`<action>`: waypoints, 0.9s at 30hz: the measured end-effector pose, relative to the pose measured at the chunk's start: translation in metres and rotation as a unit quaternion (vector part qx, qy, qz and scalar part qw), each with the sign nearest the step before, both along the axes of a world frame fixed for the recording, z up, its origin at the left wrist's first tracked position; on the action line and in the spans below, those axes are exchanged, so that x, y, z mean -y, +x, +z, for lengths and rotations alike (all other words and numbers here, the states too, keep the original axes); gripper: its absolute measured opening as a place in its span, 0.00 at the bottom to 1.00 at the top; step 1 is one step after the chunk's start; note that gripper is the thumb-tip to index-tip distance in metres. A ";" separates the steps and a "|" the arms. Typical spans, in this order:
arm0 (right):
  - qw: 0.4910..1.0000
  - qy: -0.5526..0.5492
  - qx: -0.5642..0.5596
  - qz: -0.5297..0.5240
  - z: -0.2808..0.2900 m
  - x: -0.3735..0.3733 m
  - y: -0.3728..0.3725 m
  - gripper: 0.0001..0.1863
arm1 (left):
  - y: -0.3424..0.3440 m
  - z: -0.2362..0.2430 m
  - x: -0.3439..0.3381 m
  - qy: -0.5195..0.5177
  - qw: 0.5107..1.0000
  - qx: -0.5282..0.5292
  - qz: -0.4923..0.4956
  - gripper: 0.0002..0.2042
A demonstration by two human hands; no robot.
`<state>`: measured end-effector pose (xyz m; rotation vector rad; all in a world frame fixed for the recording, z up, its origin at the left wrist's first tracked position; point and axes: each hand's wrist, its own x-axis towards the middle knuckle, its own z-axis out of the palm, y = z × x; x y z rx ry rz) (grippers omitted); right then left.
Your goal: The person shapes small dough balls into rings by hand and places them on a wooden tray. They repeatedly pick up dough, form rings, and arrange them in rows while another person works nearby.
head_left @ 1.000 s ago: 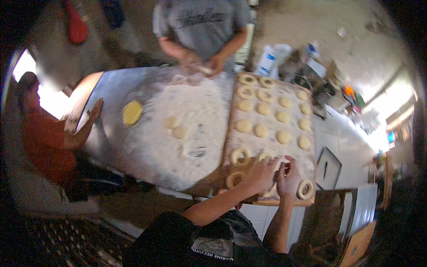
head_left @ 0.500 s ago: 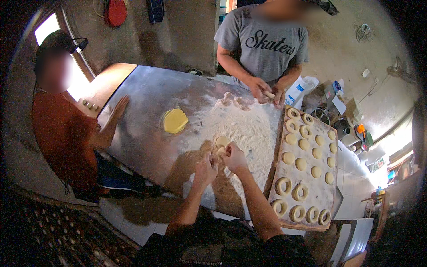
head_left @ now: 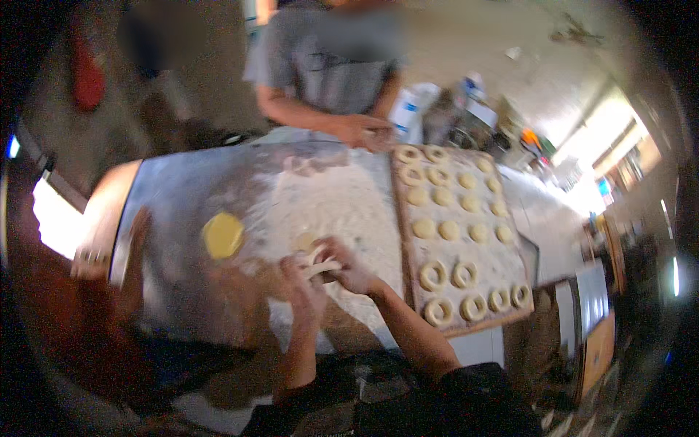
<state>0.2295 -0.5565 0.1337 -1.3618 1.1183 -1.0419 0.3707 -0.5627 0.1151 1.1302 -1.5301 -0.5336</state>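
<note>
Over the floured middle of the table, both my hands are closed on a pale piece of dough (head_left: 322, 268). It looks stretched and curved between the fingers; motion blur hides whether it forms a full ring. My left hand (head_left: 303, 288) grips its left side, and my right hand (head_left: 351, 272) has the right side. Just beyond my fingers a round dough disc (head_left: 306, 240) lies on the spread flour (head_left: 335, 200). To the left, a flat yellow lump (head_left: 223, 235), like dough or fat, rests on the metal tabletop (head_left: 175, 189).
Right of the flour stands a wooden board (head_left: 462, 251) bearing several dough rings (head_left: 433, 277) and discs (head_left: 449, 231). Across the table a person in a grey shirt (head_left: 328, 76) works with both hands. Another person's arm (head_left: 132, 251) reaches the table's left edge.
My view has swung right and blurred, so the table sits further left in it. The dough piece between my hands now shows longer and curved, raised off the disc near it.
</note>
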 end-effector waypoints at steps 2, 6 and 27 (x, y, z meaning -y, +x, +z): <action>0.986 -0.046 0.134 0.092 -0.006 -0.011 -0.019 0.25 | -0.004 -0.021 0.003 0.042 0.997 -0.055 -0.047 0.19; 0.982 -0.051 0.163 -0.083 -0.008 -0.033 -0.048 0.21 | -0.019 -0.037 -0.015 0.094 0.902 -0.302 -0.294 0.17; 0.953 -0.105 0.168 -0.228 0.041 -0.211 -0.260 0.37 | -0.277 0.049 -0.149 0.078 0.934 0.070 -0.342 0.04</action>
